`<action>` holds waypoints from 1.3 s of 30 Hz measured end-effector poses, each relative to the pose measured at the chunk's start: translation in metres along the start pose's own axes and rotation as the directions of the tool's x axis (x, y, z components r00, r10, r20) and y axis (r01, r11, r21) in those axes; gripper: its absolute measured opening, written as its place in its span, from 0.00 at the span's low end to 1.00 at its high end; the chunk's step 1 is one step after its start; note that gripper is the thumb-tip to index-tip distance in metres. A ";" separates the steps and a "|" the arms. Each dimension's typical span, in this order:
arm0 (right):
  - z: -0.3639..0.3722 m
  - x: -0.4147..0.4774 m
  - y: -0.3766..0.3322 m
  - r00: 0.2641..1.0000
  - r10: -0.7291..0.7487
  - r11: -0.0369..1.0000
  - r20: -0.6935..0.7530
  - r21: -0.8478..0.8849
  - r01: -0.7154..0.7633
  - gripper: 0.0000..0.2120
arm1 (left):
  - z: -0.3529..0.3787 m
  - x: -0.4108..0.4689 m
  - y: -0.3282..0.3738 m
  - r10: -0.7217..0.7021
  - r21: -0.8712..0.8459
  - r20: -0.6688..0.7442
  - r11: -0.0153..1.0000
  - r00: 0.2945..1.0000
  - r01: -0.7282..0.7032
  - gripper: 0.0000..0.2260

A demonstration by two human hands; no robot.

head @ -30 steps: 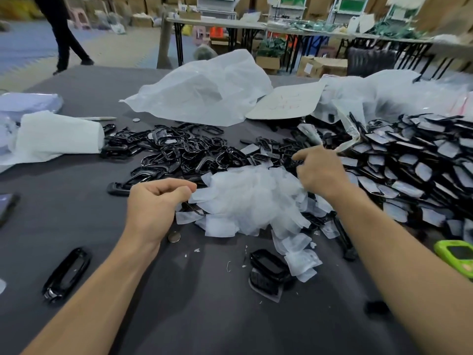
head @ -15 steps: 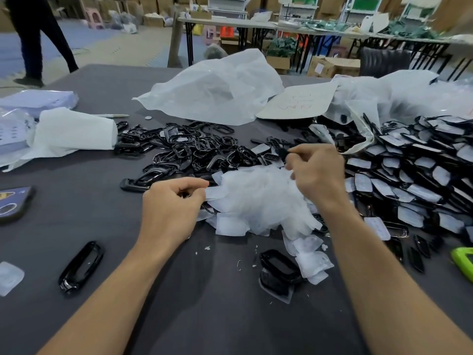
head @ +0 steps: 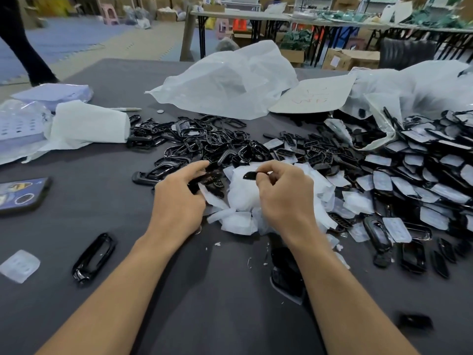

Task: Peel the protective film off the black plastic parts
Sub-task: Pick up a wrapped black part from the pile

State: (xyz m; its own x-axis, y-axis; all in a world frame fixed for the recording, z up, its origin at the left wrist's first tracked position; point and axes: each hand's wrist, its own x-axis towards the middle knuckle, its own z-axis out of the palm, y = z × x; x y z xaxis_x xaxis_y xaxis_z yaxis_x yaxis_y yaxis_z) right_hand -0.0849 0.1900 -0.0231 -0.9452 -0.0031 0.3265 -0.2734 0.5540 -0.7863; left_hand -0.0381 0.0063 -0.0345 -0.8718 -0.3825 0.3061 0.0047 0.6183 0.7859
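Grey bench (head: 230, 316). Left hand (head: 179, 201) grip curls round a black part (head: 207, 178). Right hand (head: 284, 198) grip pinches a small part (head: 249, 176). Both are over the film pile (head: 243, 198). Beyond, bare frames (head: 202, 142). Far right, clear bag (head: 381, 116) spills filmed parts (head: 435, 196).

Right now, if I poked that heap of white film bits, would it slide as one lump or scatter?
Probably scatter: the film heap is many separate thin pieces, loosely piled. They look floppy; edge pieces curl and sag. Likely very light too: tiny flakes lie strewn on the table.
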 end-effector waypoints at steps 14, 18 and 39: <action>0.000 -0.006 -0.005 0.996 -0.052 0.989 -0.077 0.132 0.062 0.08 | -0.009 0.004 -0.004 -0.208 -0.225 -0.158 0.959 0.965 0.170 0.07; 0.000 -0.009 -0.011 0.997 -0.059 0.979 -0.043 0.195 0.067 0.08 | -0.012 0.004 0.001 -0.172 -0.183 -0.239 0.975 0.956 0.130 0.16; 0.007 -0.015 -0.022 0.995 0.066 0.900 0.069 0.427 -0.090 0.07 | -0.008 -0.003 0.021 -0.298 -0.791 0.123 0.547 0.947 0.275 0.27</action>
State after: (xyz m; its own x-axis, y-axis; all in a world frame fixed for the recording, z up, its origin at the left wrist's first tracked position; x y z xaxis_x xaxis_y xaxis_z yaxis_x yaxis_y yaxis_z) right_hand -0.0655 0.1718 -0.0142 -0.9714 -0.0241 0.2364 -0.2374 0.1432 -0.9608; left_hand -0.0318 0.0149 -0.0149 -0.8869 -0.4618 -0.0107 0.1500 -0.3098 0.9389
